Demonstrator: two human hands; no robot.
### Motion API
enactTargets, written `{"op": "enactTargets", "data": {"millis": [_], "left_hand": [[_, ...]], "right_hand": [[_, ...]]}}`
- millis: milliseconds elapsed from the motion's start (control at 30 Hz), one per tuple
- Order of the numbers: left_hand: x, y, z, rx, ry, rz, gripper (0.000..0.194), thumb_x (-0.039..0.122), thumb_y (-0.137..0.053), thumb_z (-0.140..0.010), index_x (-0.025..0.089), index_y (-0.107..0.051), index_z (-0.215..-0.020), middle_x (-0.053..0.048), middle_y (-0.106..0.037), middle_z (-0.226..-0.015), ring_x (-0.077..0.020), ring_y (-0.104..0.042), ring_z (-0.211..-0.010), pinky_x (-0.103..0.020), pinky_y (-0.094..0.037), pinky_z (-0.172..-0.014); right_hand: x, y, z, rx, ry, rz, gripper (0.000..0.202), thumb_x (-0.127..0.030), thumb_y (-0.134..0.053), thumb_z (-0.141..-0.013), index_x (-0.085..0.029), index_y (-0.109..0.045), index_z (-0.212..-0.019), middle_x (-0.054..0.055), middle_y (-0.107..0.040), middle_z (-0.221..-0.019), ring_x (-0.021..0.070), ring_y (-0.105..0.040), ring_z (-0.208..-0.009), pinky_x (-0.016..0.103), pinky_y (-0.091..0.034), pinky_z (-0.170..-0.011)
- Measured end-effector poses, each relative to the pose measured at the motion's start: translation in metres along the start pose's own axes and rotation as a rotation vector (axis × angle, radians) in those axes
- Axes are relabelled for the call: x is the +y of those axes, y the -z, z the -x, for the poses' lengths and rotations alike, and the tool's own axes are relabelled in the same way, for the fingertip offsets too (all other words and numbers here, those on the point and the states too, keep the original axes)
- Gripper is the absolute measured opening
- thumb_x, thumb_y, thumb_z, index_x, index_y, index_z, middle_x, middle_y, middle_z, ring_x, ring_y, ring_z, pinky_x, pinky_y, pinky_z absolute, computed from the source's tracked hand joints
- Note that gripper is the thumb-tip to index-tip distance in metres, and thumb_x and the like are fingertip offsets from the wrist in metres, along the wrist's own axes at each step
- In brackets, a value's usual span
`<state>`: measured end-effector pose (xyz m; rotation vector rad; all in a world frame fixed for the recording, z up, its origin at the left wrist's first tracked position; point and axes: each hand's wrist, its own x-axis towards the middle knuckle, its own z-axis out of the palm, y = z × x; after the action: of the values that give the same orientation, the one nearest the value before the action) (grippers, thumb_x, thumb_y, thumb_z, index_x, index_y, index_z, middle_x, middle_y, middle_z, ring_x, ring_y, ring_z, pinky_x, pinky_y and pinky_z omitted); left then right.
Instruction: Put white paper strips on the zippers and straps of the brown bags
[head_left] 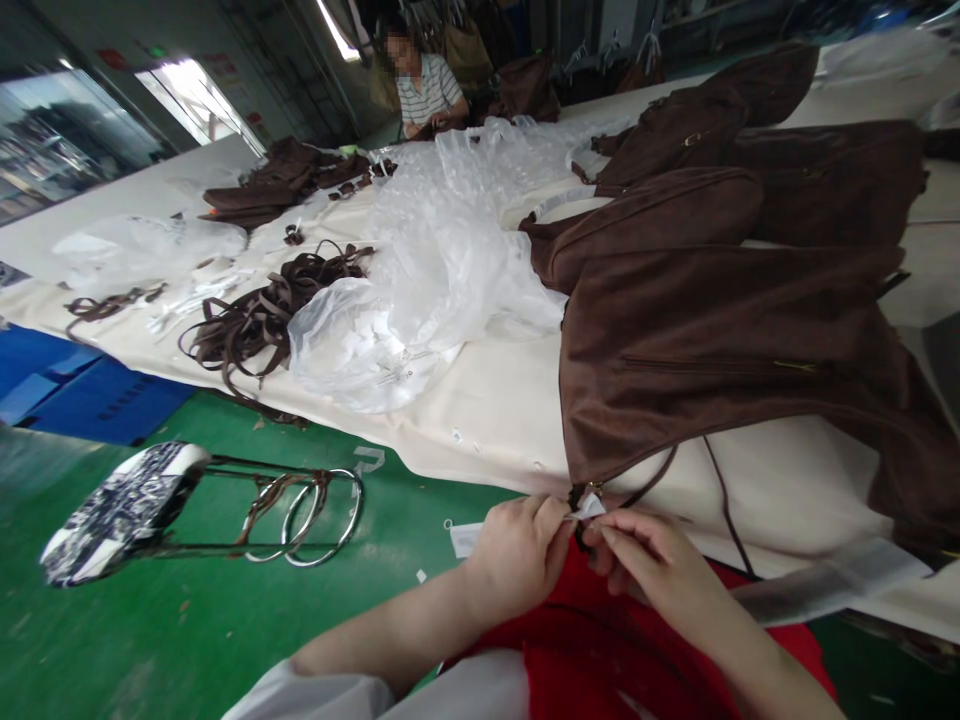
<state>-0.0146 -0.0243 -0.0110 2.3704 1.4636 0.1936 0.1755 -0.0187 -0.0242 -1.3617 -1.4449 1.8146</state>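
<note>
My left hand (521,545) is closed at the near corner of a brown leather bag (720,330), its fingers curled around the end of a strap by the metal fitting (594,487). A small white scrap of wrapping (591,506) shows between my two hands. My right hand (649,560) pinches close against it, thumb and forefinger together; part of what it grips is hidden. The bag lies flat with its zip (795,366) facing up. A thin brown strap (652,480) runs from the corner along the table edge.
More brown bags (660,215) lie behind. Clear plastic bags (450,250) and a heap of brown straps (255,320) cover the cream table (495,430). A stool (127,510) stands on the green floor, left. Another person (431,90) works across the table.
</note>
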Motion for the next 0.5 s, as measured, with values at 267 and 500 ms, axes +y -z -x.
{"op": "enactTargets", "data": {"millis": [267,500], "left_hand": [[-0.001,-0.002,0.001,0.033,0.036,0.160,0.024,0.026,-0.032,-0.095,0.017,-0.054,-0.095,-0.007,-0.063,-0.086,-0.0182,-0.058,-0.074,-0.030,-0.044,-0.068],[0.003,-0.009,-0.007,-0.146,0.494,1.372,0.035,0.047,-0.044,-0.090,0.017,-0.047,-0.073,0.007,-0.033,-0.052,-0.0059,-0.024,-0.043,-0.021,-0.021,-0.043]], "right_hand": [[-0.003,-0.002,-0.002,0.008,0.061,-0.005,0.036,-0.050,-0.049,-0.088,-0.018,-0.064,-0.083,0.001,-0.063,-0.066,0.0148,-0.060,-0.057,0.023,-0.046,-0.054],[0.017,-0.012,-0.006,0.010,0.015,-0.086,0.036,-0.050,-0.050,-0.087,-0.018,-0.065,-0.082,0.001,-0.063,-0.067,0.0155,-0.059,-0.058,0.024,-0.046,-0.056]]}}
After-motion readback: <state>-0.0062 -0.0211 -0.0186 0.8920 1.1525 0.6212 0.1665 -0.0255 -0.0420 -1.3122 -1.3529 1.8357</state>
